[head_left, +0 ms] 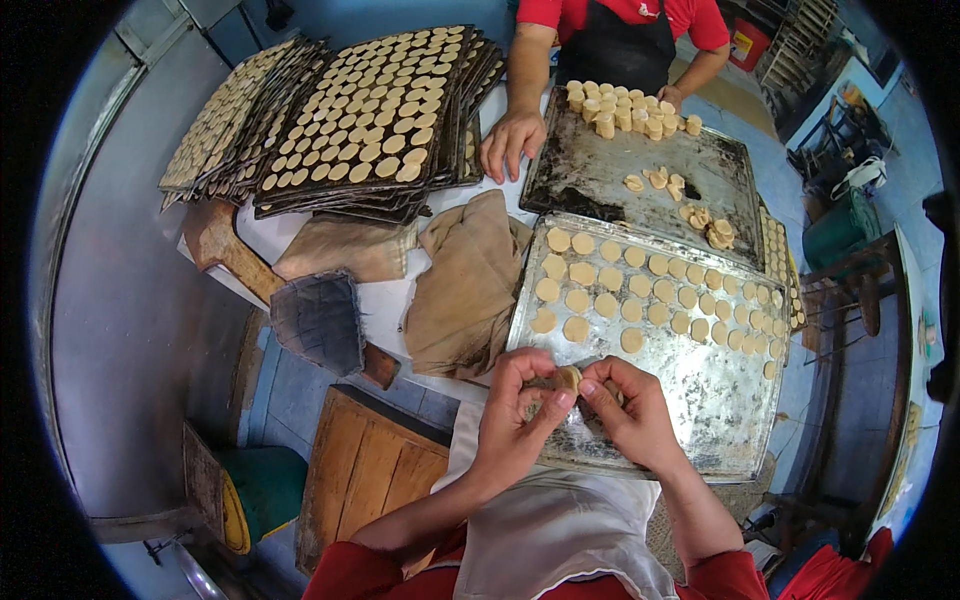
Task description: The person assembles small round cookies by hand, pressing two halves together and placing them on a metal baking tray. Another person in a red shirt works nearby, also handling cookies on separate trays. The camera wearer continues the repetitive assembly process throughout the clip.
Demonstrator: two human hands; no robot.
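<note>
My left hand [527, 408] and my right hand [628, 405] meet over the near part of a metal baking tray [690, 430]. Between their fingertips is a small stack of round dough discs [570, 379], pale and thin; how many is hidden by the fingers. The left fingers curl around the stack's side, while the right thumb and fingers pinch its other edge. Beyond my hands, rows of flat dough discs [631, 341] lie spaced out across the far half of the tray.
Behind it, a darker tray [590, 175] bears piled discs [630, 105]. A co-worker's hand [513, 143] rests at its left edge. Stacked loaded trays [360, 110] stand at the far left. Brown cloths [465, 280], a dark quilted pad [318, 322] and a wooden stool [370, 465] are nearer.
</note>
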